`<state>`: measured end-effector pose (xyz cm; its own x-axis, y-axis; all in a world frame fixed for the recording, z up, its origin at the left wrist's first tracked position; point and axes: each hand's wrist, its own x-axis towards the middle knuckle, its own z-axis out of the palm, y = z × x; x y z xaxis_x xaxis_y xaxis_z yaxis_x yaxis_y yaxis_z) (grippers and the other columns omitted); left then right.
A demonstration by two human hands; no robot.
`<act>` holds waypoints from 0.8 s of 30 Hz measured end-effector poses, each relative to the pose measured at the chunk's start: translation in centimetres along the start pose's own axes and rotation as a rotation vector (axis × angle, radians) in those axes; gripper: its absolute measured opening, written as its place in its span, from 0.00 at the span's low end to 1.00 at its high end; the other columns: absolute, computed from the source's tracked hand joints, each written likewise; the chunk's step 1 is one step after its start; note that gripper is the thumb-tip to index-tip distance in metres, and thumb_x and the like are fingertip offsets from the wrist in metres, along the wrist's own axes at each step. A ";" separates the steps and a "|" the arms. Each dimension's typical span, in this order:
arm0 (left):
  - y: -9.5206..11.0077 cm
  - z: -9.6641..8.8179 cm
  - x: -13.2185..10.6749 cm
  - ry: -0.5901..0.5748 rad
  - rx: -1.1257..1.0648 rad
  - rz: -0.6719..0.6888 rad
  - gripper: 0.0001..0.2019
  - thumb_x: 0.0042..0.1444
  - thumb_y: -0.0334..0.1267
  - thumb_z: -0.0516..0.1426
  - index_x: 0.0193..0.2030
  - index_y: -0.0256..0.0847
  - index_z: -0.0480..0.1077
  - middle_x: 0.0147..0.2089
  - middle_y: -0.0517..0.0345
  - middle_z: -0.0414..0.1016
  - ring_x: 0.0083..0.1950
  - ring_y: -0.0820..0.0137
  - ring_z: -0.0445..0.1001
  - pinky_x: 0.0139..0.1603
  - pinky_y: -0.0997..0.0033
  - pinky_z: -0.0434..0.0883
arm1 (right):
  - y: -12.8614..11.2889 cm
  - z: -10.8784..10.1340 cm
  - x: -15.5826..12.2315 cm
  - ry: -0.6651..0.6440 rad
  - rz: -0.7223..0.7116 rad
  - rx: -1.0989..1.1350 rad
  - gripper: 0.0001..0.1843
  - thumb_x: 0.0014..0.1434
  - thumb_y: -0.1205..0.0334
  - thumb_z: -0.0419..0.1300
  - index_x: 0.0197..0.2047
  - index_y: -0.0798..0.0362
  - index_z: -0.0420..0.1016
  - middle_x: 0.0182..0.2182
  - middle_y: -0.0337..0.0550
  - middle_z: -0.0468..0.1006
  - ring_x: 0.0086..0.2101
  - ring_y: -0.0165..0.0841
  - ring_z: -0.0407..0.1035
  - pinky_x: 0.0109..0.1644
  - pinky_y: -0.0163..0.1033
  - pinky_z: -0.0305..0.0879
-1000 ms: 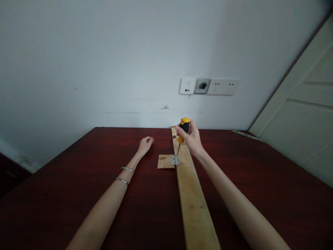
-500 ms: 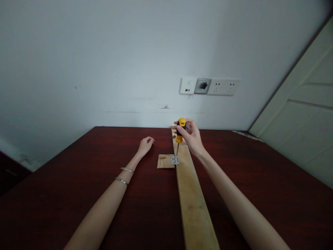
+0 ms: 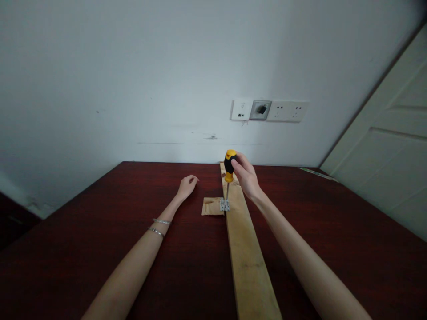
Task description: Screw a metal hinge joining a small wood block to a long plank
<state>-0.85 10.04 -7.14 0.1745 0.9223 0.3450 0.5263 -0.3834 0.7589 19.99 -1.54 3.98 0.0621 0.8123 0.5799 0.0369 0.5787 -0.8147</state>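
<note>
The board [image 3: 249, 258] is cut off near six o'clock, the door [image 3: 395, 151] at three; the screwdriver [image 3: 229, 166] has a tip too small to discern.

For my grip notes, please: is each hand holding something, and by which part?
The right hand holds the screwdriver by its yellow-black handle; the left hand holds nothing visible.
</note>
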 end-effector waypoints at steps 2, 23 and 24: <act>0.0 0.0 0.0 0.000 0.004 0.004 0.12 0.54 0.39 0.49 0.29 0.39 0.72 0.32 0.55 0.77 0.38 0.65 0.74 0.44 0.68 0.68 | -0.4 0.1 0.0 0.048 -0.027 0.038 0.16 0.54 0.49 0.60 0.44 0.44 0.65 0.42 0.40 0.71 0.44 0.34 0.67 0.48 0.42 0.66; 0.2 -0.1 -0.2 -0.005 0.012 0.021 0.13 0.54 0.39 0.48 0.30 0.39 0.72 0.33 0.54 0.77 0.37 0.65 0.75 0.44 0.68 0.68 | -0.7 0.2 -0.1 0.019 0.029 0.146 0.15 0.54 0.49 0.60 0.42 0.45 0.66 0.40 0.38 0.71 0.35 0.30 0.69 0.42 0.38 0.67; 0.1 -0.1 -0.2 -0.007 0.014 0.021 0.13 0.54 0.39 0.48 0.30 0.39 0.73 0.33 0.54 0.77 0.37 0.65 0.75 0.44 0.68 0.68 | -0.8 0.3 -0.1 0.025 0.022 0.160 0.15 0.54 0.50 0.61 0.42 0.45 0.65 0.42 0.38 0.71 0.35 0.29 0.70 0.42 0.38 0.68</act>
<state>-0.88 9.82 -7.05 0.1911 0.9143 0.3571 0.5342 -0.4021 0.7436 19.65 -2.08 4.55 0.0859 0.8239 0.5601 -0.1242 0.5667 -0.8145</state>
